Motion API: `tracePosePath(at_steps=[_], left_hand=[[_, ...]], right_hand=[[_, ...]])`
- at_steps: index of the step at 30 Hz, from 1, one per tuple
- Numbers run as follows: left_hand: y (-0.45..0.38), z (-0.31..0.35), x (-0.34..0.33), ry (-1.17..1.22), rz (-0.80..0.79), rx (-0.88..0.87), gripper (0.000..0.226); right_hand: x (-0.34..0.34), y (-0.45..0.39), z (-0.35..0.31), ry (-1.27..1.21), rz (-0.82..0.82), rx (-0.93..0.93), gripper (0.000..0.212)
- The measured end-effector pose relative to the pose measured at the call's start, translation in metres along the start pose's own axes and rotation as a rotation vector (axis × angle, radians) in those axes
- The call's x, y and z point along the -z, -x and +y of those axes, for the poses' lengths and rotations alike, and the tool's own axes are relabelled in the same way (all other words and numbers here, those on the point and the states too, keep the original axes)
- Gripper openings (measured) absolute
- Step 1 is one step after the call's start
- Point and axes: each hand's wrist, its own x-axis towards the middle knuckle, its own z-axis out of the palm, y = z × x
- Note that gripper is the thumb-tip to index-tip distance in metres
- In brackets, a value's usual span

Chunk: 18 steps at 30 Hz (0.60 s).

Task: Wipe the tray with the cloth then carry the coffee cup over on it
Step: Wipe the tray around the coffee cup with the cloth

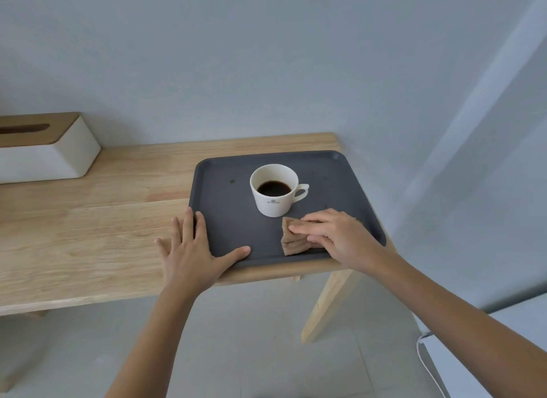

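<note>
Wiping grey tray (225,228) at bench's (103,220) right end, pressing brown cloth (291,243) under flat-fingered right hand (334,234), bracing with spread left hand (192,249); next, skirting coffee cup (273,202).

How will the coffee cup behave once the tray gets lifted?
Probably stable: the coffee cup stands upright and the coffee sits well below the rim, so spilling seems unlikely unless tilted. It may slide: the tray looks smooth and nothing braces the cup. It looks ceramic, so likely fragile if dropped.
</note>
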Motion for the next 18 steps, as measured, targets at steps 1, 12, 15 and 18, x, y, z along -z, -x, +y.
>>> tracePosePath(at_steps=[1, 12, 15, 18], left_hand=[[-0.001, 0.000, 0.001, -0.008, -0.020, 0.004, 0.132], [-0.007, 0.001, 0.007, -0.033, -0.089, 0.001, 0.136], [-0.006, 0.002, 0.010, -0.024, -0.098, -0.005, 0.135], [-0.007, 0.001, 0.010, -0.021, -0.112, -0.001, 0.135]], right_hand=[[0.002, 0.002, 0.006, 0.018, 0.023, -0.020, 0.038], [0.009, -0.035, 0.042, 0.256, 0.166, -0.291, 0.033], [0.010, -0.070, 0.061, 0.230, 0.140, -0.287, 0.032], [0.009, -0.109, 0.079, 0.208, 0.138, -0.283, 0.034]])
